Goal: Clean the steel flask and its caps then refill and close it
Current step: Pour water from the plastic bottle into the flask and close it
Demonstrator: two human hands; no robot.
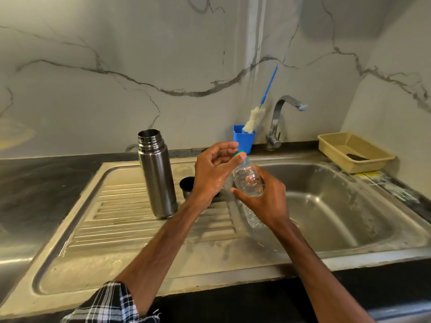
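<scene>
From the head camera, a shiny steel flask (156,173) stands up straight on the ridged draining board (140,229), left of the hands. Its top is open. Just to the right of it sits a dark cup (187,186), partly hidden behind the left hand (212,173).

The right hand (268,199) is wrapped around a clear plastic bottle (248,180). The bottle tilts, with its top pointing up and away. It is held above the edge between the draining board and the sink bowl (349,206). The left hand pinches the green lid (240,154) on top of the bottle, with the thumb on the near side and the curled fingers on the far side. A checked sleeve (112,304) is rolled up on the left arm.

At the far side, a blue cup (243,138) stands by the wall. A bottle brush (253,120) with a white fluffy head and a blue handle leans in it. The tap (279,117) is just right of the blue cup, and its spout points right. On the far right a tan basket (354,152) sits on the counter with a dark thing (356,156) in it; I cannot tell what that is.
</scene>
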